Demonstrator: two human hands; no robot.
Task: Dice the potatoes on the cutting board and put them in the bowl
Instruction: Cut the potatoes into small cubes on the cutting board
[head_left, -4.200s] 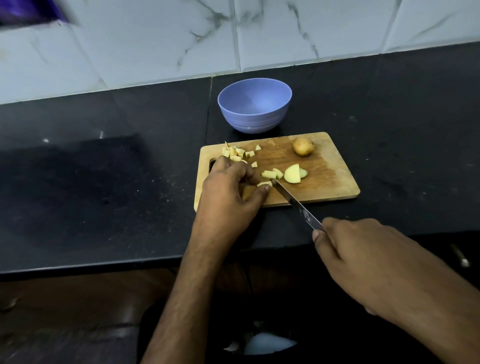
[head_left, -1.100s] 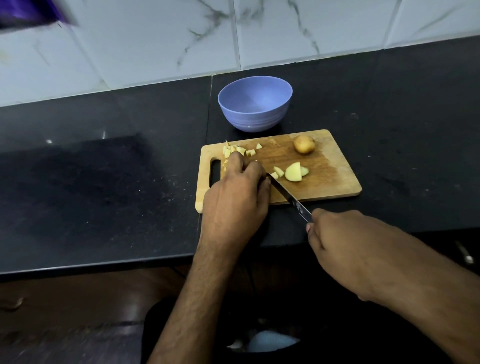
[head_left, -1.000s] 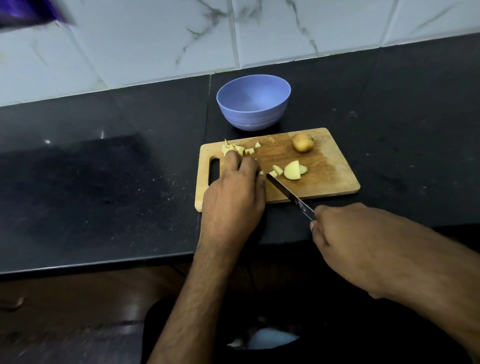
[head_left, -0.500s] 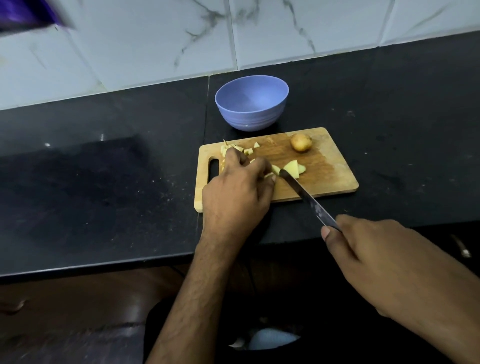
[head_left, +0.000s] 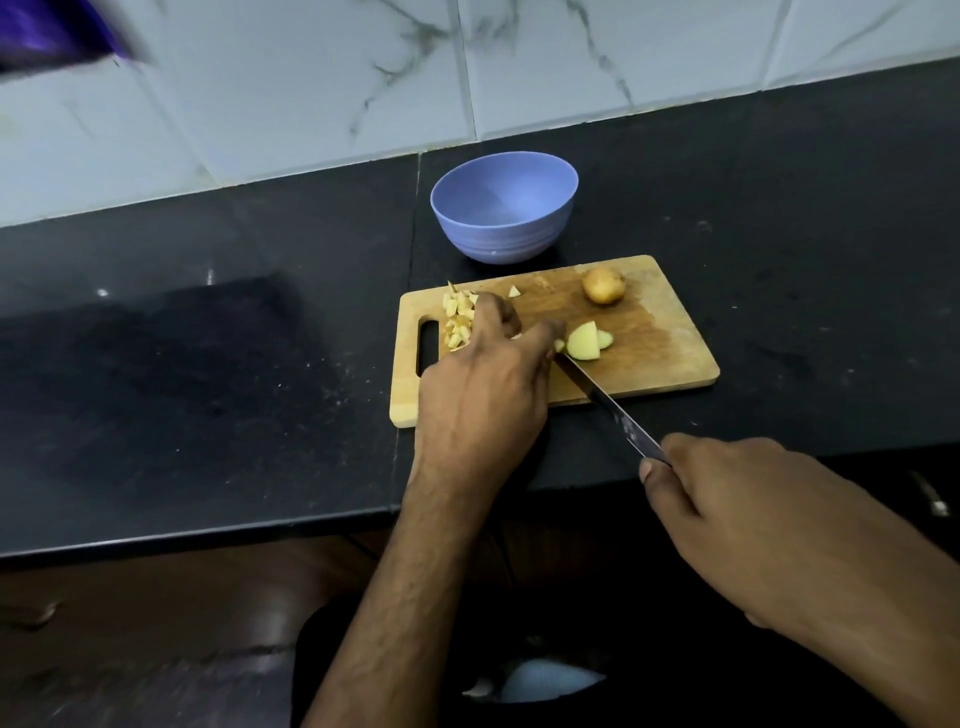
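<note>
Left hand (head_left: 480, 395) is lying on the cutting board (head_left: 670, 353), fingers curled down by the potato pieces; whether it is gripping one is hidden. Right hand (head_left: 769, 525) is gripping the knife (head_left: 608, 405) handle, blade angling onto the board, tip beside the potato chunk (head_left: 584, 341). Diced pile (head_left: 460, 319) is sitting near the board's handle slot. Whole potato (head_left: 602, 285) is resting at the far edge. Blue bowl (head_left: 504, 208) is standing on the black counter (head_left: 208, 364) just behind the board, nothing visible inside.
</note>
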